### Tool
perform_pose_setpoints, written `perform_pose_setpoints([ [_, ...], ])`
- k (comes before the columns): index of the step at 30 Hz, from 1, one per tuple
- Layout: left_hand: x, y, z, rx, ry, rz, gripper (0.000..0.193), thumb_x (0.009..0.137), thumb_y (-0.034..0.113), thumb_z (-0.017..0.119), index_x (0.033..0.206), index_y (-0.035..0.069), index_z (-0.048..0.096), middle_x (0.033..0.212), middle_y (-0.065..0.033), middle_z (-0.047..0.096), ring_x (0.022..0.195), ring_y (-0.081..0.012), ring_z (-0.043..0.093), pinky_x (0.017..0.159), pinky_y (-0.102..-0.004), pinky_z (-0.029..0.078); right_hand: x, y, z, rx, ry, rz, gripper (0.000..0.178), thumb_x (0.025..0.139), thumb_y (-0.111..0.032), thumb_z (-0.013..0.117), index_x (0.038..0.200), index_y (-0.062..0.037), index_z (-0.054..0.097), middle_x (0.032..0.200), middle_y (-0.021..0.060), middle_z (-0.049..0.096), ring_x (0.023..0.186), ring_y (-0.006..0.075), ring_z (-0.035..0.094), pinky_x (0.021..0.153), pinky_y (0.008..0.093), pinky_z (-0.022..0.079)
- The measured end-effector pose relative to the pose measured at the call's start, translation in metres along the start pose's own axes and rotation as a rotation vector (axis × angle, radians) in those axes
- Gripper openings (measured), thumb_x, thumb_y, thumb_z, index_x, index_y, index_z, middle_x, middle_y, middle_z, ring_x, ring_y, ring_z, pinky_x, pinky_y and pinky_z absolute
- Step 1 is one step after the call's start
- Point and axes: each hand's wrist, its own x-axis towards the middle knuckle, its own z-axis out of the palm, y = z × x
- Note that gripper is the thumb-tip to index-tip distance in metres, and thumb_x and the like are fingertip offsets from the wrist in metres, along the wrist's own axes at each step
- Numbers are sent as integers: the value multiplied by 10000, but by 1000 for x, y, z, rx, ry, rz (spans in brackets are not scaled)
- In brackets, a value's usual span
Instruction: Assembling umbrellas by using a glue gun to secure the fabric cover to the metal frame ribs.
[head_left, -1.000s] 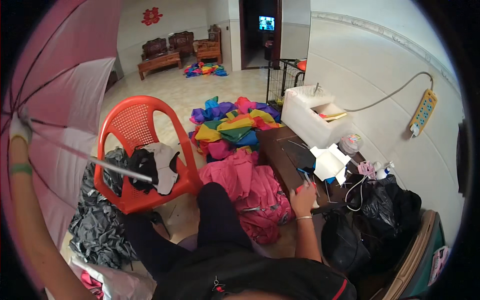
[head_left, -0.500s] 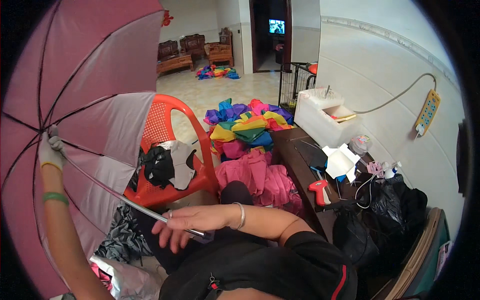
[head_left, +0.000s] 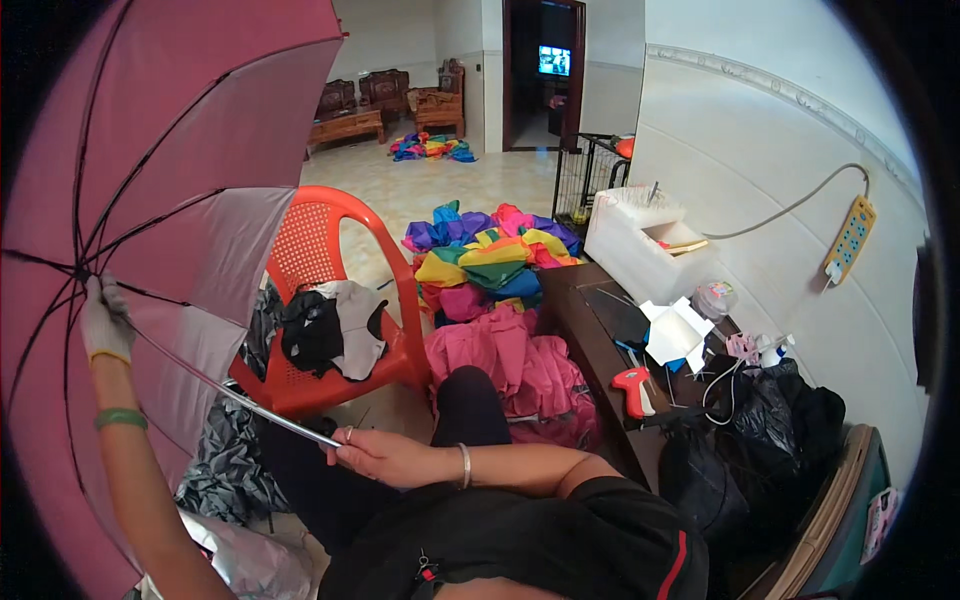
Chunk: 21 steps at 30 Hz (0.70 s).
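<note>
A pink umbrella (head_left: 190,150) with dark ribs stands spread open on my left, its silvery inner side toward me. My left hand (head_left: 107,318), in a pale glove with a yellow cuff, is closed around the shaft just below the hub where the ribs meet. From there the metal shaft (head_left: 240,398) slants down to the right, across my lap. Its lower end is in my bare right hand (head_left: 385,458), whose fingers are wrapped round it. A bracelet circles my right wrist, and a green band my left.
A red plastic chair (head_left: 398,290) holds black and grey cloth. Colourful fabric (head_left: 495,250) and pink fabric (head_left: 515,370) lie heaped beyond my knees. The dark table (head_left: 575,300) at right carries a red tagging gun (head_left: 633,390), a white box (head_left: 675,333) and a foam container.
My right hand has gone from loosely open fingers beside the shaft to a grip round its end. The umbrella has turned slightly, and my left hand has shifted a little downward.
</note>
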Motion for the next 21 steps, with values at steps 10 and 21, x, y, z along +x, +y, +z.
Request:
perform_pose_setpoints([
  [10,-44,-29,73,186,272,28,297,990,327,488,974,63,624,794,-14,631,612,-103,559,542,-224,458,5,23,-3,-432,240,-174,192,1010,-201,400,1046,-49,512,764,114,571,682,300,602,628,396,457],
  [21,-65,-67,51,303,229,3,323,993,339,470,957,50,609,753,-16,590,601,-124,537,523,-261,406,2,41,8,-472,276,-95,180,1000,-207,433,1071,-49,481,747,206,585,726,432,598,620,489,436],
])
